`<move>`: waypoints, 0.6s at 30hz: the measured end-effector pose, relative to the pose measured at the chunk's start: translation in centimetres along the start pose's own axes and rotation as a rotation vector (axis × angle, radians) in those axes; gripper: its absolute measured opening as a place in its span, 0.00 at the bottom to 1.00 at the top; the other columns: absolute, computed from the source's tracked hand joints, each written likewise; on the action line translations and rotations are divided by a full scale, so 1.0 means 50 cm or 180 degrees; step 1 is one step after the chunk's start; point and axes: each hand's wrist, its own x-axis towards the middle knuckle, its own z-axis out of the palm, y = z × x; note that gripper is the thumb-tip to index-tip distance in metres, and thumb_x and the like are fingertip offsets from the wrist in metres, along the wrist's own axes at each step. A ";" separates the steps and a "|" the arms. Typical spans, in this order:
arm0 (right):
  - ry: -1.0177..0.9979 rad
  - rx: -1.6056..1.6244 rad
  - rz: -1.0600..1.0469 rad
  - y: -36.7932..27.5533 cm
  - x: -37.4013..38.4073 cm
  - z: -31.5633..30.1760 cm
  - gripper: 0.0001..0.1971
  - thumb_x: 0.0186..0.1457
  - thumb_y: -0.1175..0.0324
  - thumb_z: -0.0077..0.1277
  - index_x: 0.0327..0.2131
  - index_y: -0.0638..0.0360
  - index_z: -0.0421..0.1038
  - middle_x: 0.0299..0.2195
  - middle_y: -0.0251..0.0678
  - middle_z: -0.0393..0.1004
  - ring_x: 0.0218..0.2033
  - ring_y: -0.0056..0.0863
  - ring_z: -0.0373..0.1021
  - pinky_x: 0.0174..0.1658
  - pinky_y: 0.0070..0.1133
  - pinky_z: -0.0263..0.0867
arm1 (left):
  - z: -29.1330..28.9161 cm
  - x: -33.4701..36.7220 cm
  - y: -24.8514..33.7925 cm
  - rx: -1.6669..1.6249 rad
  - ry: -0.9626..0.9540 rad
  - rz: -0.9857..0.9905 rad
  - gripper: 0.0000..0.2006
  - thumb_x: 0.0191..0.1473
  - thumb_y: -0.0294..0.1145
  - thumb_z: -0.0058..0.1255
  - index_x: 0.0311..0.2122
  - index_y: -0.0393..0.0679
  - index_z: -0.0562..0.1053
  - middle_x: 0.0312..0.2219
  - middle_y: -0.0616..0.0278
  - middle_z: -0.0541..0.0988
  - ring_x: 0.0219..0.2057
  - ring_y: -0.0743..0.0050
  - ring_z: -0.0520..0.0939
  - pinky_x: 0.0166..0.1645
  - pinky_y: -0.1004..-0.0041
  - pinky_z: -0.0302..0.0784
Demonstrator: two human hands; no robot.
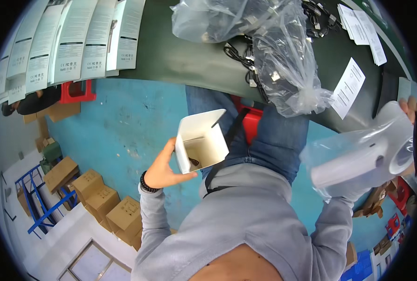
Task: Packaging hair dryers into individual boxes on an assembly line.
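Note:
My left hand [162, 167] grips an open white carton [197, 140] by its side, over my lap. Its mouth faces up, with a flap raised; a small dark item lies at the bottom, too shaded to name. Far to the right, my right hand [409, 110] has its fingers round a white handheld device [346, 171] with a thick round handle and a ring-shaped head. A clear plastic bag [321, 154] wraps the device, which is tilted and apart from the carton. Part of my right hand is hidden behind the device and the picture's rim.
On the dark green table [161, 56] ahead, a large clear bag [283, 56] of cables lies beside loose black cables [239, 56]. A printed leaflet [349, 88] and a leaflet stack [364, 30] are at right. Printed cartons [94, 42] line the left; brown boxes [101, 201] stand on the floor.

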 end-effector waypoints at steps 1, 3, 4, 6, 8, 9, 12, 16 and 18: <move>0.0102 0.0069 -0.0032 0.009 -0.012 0.006 0.04 0.56 0.71 0.42 0.30 0.61 0.63 0.27 0.35 0.66 0.30 0.32 0.69 0.38 0.31 0.73 | 0.004 0.004 0.005 -0.0014 -0.0022 -0.0012 0.40 0.34 0.30 0.66 0.55 0.38 0.58 0.49 0.53 0.68 0.52 0.62 0.68 0.55 0.67 0.61; 0.0302 0.0220 -0.0108 0.029 -0.029 0.017 0.06 0.59 0.71 0.38 0.29 0.59 0.61 0.24 0.34 0.61 0.30 0.31 0.67 0.40 0.32 0.73 | 0.004 0.016 0.007 0.0567 -0.0214 0.0424 0.38 0.33 0.28 0.65 0.53 0.39 0.60 0.49 0.52 0.68 0.51 0.59 0.69 0.55 0.66 0.62; 0.0404 0.0301 -0.0151 0.036 -0.035 0.022 0.07 0.60 0.70 0.36 0.29 0.59 0.60 0.22 0.33 0.58 0.30 0.30 0.66 0.40 0.32 0.73 | 0.008 0.010 -0.002 -0.0148 -0.0211 0.0638 0.36 0.33 0.26 0.63 0.51 0.39 0.62 0.48 0.51 0.68 0.51 0.55 0.69 0.55 0.65 0.62; 0.0484 0.0329 -0.0170 0.046 -0.042 0.030 0.07 0.60 0.70 0.36 0.28 0.58 0.60 0.22 0.33 0.59 0.30 0.31 0.65 0.41 0.33 0.72 | 0.006 0.026 -0.019 0.0307 -0.0134 0.0486 0.35 0.32 0.25 0.63 0.51 0.39 0.62 0.47 0.51 0.69 0.51 0.54 0.69 0.55 0.64 0.62; 0.0627 0.0373 -0.0236 0.054 -0.048 0.039 0.08 0.61 0.68 0.35 0.28 0.58 0.59 0.23 0.34 0.59 0.32 0.32 0.65 0.42 0.33 0.71 | 0.013 0.025 -0.009 0.0445 0.0163 0.0452 0.34 0.31 0.24 0.61 0.49 0.39 0.64 0.46 0.50 0.69 0.50 0.53 0.69 0.54 0.65 0.63; 0.0702 0.0396 -0.0258 0.055 -0.055 0.043 0.08 0.61 0.68 0.34 0.28 0.57 0.59 0.24 0.34 0.60 0.33 0.32 0.65 0.43 0.34 0.70 | 0.011 0.027 -0.011 0.0450 0.0138 0.0432 0.34 0.31 0.24 0.61 0.49 0.39 0.64 0.46 0.50 0.69 0.50 0.53 0.69 0.54 0.65 0.63; 0.1167 0.0672 -0.0077 0.052 -0.080 0.068 0.09 0.60 0.67 0.33 0.27 0.56 0.60 0.24 0.33 0.61 0.33 0.31 0.64 0.41 0.32 0.65 | 0.004 0.026 -0.001 0.0741 0.0157 0.0263 0.34 0.31 0.25 0.63 0.49 0.40 0.64 0.46 0.50 0.69 0.49 0.52 0.70 0.53 0.63 0.64; 0.1320 0.0750 0.0354 0.063 -0.097 0.075 0.07 0.53 0.64 0.43 0.26 0.56 0.63 0.25 0.30 0.61 0.34 0.24 0.60 0.44 0.25 0.57 | 0.004 0.031 0.016 0.0610 -0.0162 0.0456 0.36 0.31 0.27 0.65 0.50 0.40 0.63 0.48 0.50 0.69 0.51 0.52 0.70 0.54 0.63 0.64; 0.1432 0.0888 0.0179 0.076 -0.094 0.088 0.06 0.51 0.67 0.42 0.23 0.54 0.59 0.22 0.29 0.57 0.32 0.25 0.59 0.43 0.24 0.57 | 0.010 0.036 0.016 0.0458 -0.0227 0.0530 0.36 0.31 0.27 0.65 0.51 0.40 0.63 0.48 0.50 0.69 0.51 0.53 0.69 0.54 0.63 0.64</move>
